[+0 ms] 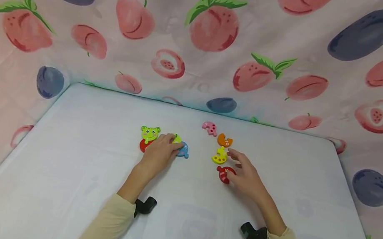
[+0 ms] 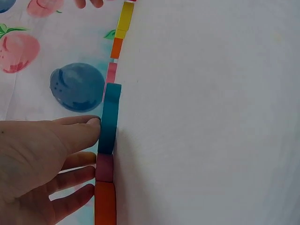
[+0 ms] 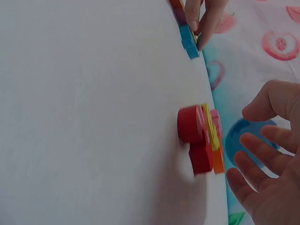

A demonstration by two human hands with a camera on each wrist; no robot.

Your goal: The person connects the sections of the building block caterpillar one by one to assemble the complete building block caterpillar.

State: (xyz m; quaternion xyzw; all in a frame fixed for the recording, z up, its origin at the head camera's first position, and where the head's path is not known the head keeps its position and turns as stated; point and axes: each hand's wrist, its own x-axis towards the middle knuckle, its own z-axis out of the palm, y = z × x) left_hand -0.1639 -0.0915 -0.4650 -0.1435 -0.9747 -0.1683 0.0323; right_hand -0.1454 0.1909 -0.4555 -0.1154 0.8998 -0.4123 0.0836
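On the white table, my left hand (image 1: 160,152) rests on a group of flat animal-shaped toy pieces. Its thumb touches the blue piece (image 1: 183,150), beside a partly covered yellow-green piece (image 1: 177,138). A green frog-like face piece (image 1: 150,133) and a red piece (image 1: 143,145) lie just left of the fingers. My right hand (image 1: 247,179) has its fingers spread beside a red striped piece (image 1: 225,174), the thumb overlapping it in the head view; the right wrist view shows the hand apart from the pieces. A yellow dotted piece (image 1: 220,156) is near its fingertips.
Beyond the yellow piece lie an orange piece (image 1: 224,140) and a pink dotted piece (image 1: 210,128). Fruit-printed cloth (image 1: 200,66) stands behind the table (image 1: 86,203) and along its sides. A black camera mount (image 1: 255,233) projects from the right wrist, another (image 1: 145,205) from the left.
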